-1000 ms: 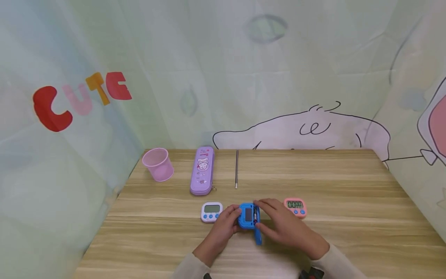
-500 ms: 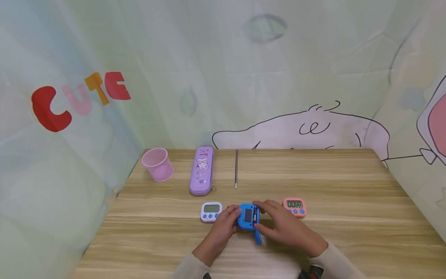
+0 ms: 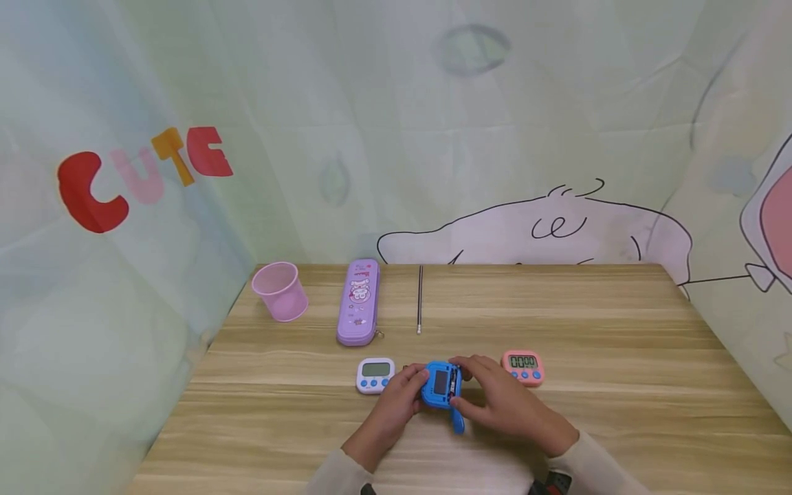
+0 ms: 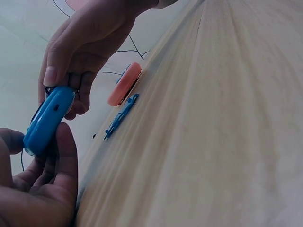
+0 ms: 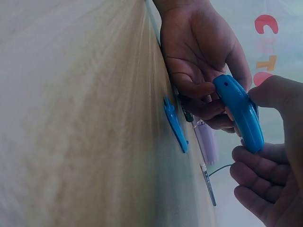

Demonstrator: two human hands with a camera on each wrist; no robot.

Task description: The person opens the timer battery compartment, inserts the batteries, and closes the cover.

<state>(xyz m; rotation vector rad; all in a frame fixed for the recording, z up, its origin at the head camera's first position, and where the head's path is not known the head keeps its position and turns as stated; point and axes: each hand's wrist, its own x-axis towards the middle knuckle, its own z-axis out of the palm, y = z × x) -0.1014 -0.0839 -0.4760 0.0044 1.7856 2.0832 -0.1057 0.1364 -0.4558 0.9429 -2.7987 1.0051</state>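
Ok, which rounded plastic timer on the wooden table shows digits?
The coral-pink timer beside the right hand reads 0000; the white timer beside the left hand looks blank.

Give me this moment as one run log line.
left hand: holds blue timer; right hand: grips its edge; compartment: open; blue cover: off, on table; white timer: screen blank; pink timer: zeros showing

Pink cup (image 3: 287, 304), purple pencil case (image 3: 359, 309) and dark pencil (image 3: 420, 300) at the back of a wooden tabletop (image 3: 625, 330)
At far left, the upright cup; flat beside it, the pencil case; farther right, the pencil. Nearer, well apart: a white timer (image 3: 373, 377) with a blank screen (image 3: 376, 370) and a pink timer (image 3: 523, 368) showing zeros. Behind, a pale curtain (image 3: 371, 103) lettered CUTE.
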